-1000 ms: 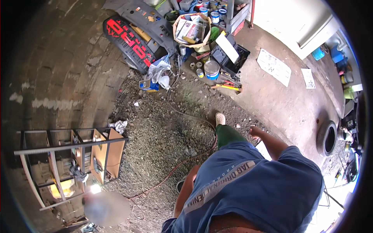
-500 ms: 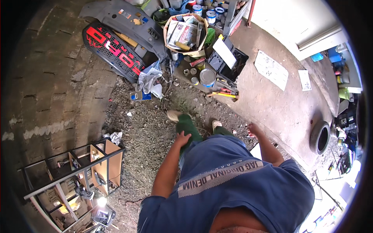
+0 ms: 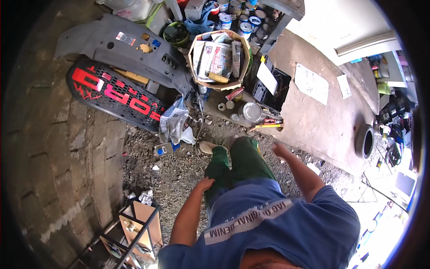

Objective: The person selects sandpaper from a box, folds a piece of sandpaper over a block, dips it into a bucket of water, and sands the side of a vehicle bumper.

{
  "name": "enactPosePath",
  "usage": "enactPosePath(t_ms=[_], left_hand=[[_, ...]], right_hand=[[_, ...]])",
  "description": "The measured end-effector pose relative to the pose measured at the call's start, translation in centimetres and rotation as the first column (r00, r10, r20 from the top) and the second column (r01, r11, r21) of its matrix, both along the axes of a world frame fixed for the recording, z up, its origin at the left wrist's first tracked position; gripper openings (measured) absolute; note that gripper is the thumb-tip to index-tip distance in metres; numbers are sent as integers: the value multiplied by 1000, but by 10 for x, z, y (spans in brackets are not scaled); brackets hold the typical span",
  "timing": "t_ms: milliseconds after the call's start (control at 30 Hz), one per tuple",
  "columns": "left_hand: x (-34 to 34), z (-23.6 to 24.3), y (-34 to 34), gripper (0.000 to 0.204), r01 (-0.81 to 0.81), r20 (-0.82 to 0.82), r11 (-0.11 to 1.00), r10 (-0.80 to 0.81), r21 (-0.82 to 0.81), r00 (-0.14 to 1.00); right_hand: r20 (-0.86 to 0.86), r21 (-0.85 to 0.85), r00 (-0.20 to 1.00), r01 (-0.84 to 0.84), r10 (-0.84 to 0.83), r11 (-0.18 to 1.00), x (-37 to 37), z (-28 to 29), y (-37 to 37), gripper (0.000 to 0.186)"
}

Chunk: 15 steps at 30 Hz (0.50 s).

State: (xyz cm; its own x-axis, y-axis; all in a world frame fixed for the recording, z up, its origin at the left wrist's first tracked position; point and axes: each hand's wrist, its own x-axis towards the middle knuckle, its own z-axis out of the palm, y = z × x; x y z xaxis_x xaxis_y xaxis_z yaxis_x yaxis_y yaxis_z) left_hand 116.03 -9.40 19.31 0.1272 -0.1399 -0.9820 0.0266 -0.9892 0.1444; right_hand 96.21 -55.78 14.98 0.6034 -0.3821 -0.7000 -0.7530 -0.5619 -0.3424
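Well to the left of the left hand [image 3: 206,184] rose a grey block wall [image 3: 71,179], and right of the right hand [image 3: 280,150] spread a concrete floor [image 3: 331,130]. Gravel [image 3: 174,179] covered the ground below and between both. Ahead and left of the left hand, a grey plastic car panel [image 3: 96,40] leaned behind a black mesh grille [image 3: 116,98] with red lettering. The wearer's green trousers [image 3: 248,161] lay between the hands; the left hand rested against their left thigh, fingers bent, its grip impossible to tell. The right hand hung out over the gravel, apart from the trousers, with its fingers looking curled; whether it held something could not be told.

Farther ahead, between the two hands' lines, stood a cardboard box [image 3: 195,54] of folded newspapers [image 3: 217,58]. Straight ahead of the right hand sat an open black toolbox [image 3: 282,89], with a white sheet [image 3: 267,78] across it, and well off to its right stood a tyre [image 3: 359,140]. Ahead of the left hand lay a clear plastic bag [image 3: 174,119]. Ahead and left of the right hand were a lidded paint can [image 3: 251,112], then red-handled pliers [image 3: 271,121] just beside a yellow tool [image 3: 268,127], and small tins [image 3: 230,105].
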Motion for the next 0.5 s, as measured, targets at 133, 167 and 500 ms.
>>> enactPosePath(t_ms=[133, 167, 500], left_hand=[[45, -2, -50, 70, 25, 199, 959, 33, -281, 979], [54, -12, -66, 71, -133, 169, 917, 210, -377, 963], [93, -78, -228, 85, -173, 327, 930, 281, -323, 902]], right_hand=[[154, -83, 947, -271, 281, 959, 211, 23, 6, 35], [165, -126, 916, -349, 366, 929, 274, 35, 17, 33], [26, -579, 532, -682, 847, 446, 666, -86, -8, 44]])
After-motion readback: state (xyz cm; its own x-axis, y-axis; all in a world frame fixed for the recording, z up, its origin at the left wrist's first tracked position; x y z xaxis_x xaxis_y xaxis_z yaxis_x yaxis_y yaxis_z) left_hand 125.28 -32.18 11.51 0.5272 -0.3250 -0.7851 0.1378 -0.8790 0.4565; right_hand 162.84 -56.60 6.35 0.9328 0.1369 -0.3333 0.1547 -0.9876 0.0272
